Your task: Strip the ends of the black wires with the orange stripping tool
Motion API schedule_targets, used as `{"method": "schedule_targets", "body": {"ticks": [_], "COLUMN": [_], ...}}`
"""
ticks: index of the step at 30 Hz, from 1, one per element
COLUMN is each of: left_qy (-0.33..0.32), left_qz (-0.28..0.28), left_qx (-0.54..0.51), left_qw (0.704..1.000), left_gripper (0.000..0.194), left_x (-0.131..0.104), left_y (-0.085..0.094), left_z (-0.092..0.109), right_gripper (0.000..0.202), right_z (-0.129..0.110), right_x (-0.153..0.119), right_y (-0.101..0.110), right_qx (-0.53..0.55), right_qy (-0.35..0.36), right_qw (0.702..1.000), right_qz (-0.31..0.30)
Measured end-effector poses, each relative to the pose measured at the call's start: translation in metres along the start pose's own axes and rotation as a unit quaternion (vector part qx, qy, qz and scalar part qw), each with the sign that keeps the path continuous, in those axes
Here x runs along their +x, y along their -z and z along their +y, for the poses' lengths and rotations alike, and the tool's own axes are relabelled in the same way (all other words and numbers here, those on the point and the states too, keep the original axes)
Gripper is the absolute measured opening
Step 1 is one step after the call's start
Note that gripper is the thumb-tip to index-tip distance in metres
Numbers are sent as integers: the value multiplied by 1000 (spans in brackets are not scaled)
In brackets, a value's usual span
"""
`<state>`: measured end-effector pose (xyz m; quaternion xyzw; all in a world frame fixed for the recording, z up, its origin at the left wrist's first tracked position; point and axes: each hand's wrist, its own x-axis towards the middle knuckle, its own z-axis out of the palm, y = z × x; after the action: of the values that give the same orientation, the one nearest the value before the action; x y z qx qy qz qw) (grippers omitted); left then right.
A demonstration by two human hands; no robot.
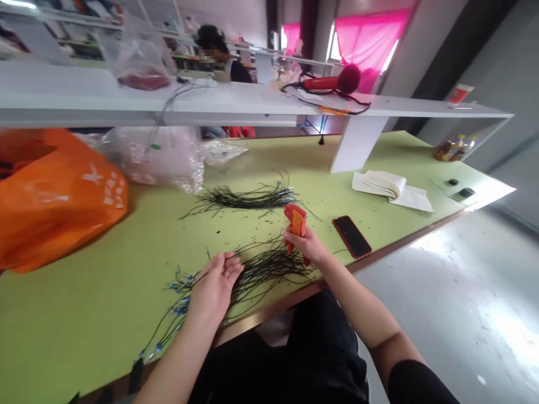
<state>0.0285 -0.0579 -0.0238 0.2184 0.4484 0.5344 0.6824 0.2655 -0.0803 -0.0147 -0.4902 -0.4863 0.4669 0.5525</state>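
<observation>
A red and orange hand tool [297,220] is gripped in my right hand [309,245], its head pointing up and away from me. My left hand [215,283] lies over the left part of a bundle of thin black wires [269,269], palm partly up and fingers curled; a wire seems to run by its fingertips, but whether it is gripped is too small to tell. Blue and silver ends [181,304] of the wires spread out left of that hand. Farther back on the green table [138,252] lies a second black wire bundle [248,198].
An orange bag [63,196] and clear plastic bags [155,157] stand at the left. A phone [352,236] and an open notebook [391,189] lie at the right. Behind, a white shelf [244,101] carries a red hair dryer [326,83]. A person sits beyond it.
</observation>
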Motion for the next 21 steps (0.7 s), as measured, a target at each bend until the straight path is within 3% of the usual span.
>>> {"method": "schedule_targets", "body": {"ticks": [5,8,10,13,17,19,21], "left_qy": [126,162,186,221,220,202,162], "left_qz": [58,48,35,21,9,1,-21], "left_qx": [9,41,67,100,117,115,138], "left_qw": [990,985,980,970,968,972,977], "left_gripper": [32,32,35,39,38,32,22], "left_x": [-13,-16,-20,-28,-39,-46,-57], "left_y": [-10,-20,-24,-28,-29,-22,-1], "left_z": [0,-4,-4,0,6,3,-6], "right_gripper": [32,32,32,30,30,30,29], "right_z": [0,-6,-13,-18,-2,14,29], "right_x": [-24,-28,-26,-14,14,28,36], "right_y": [17,12,4,-16,-53,-71,-84], "right_qx": [61,200,281,326,297,283,274], "right_qy": [-11,11,48,65,3,-16,-18], "right_qw": [993,960,931,923,948,956,960], "right_qz": [102,198,228,194,115,75,58]}}
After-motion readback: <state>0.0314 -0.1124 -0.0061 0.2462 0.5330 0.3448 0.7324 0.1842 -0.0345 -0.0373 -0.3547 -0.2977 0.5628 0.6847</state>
